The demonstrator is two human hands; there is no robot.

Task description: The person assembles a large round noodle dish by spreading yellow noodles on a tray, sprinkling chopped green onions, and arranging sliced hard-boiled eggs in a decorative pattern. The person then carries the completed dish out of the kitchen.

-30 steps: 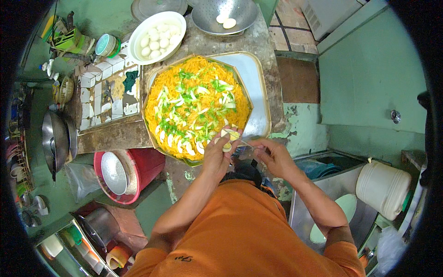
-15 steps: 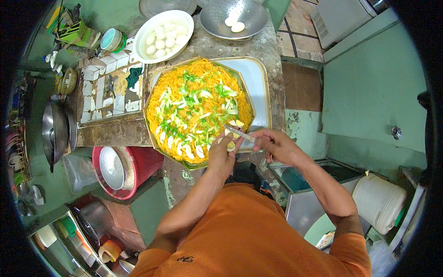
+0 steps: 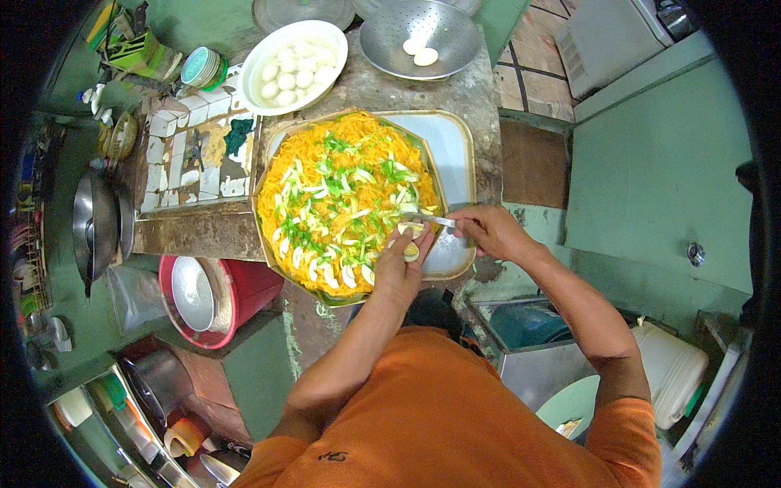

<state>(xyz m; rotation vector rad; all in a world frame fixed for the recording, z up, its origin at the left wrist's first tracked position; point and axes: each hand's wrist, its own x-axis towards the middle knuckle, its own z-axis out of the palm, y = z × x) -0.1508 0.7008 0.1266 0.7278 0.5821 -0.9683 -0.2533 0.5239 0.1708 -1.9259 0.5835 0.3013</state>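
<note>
Stone counter: left hand (image 3: 397,272) fingers grip pale egg (image 3: 411,250), right hand (image 3: 490,232) fingers clasp knife (image 3: 435,220).

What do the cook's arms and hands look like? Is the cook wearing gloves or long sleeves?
No gloves and no long sleeves. The left hand and right hand are both bare, with no rings or watch that I can see. The forearms are bare too. The person wears a bright orange short-sleeved shirt, with a small dark mark printed low on the fabric.

Orange noodles (image 3: 346,199) flecked green and white, white eggs (image 3: 286,71), red bucket (image 3: 248,289), orange shirt (image 3: 455,415).
</note>
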